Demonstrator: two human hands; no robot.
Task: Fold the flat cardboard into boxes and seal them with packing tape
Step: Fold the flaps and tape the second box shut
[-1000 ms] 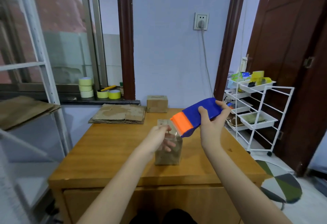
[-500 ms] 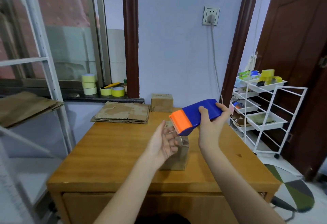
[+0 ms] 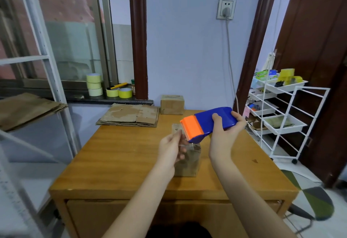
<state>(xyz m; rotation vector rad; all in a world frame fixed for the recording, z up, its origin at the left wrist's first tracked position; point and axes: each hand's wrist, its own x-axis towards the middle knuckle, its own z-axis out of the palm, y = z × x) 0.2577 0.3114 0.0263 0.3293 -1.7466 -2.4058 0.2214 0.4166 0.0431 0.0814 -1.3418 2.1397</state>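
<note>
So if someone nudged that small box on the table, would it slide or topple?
The box is small plain cardboard, so probably light and would slide on the smooth table. It stands taller than wide, so a high push might tip it.

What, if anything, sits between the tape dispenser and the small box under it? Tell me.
Only the left hand: its fingers pinch a clear strip at the tape dispenser's orange end, directly over the small box. The right hand holds the dispenser above. Nothing else visible intervenes.

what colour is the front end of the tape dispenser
Orange, on a blue tape dispenser; the head view shows it.
</note>
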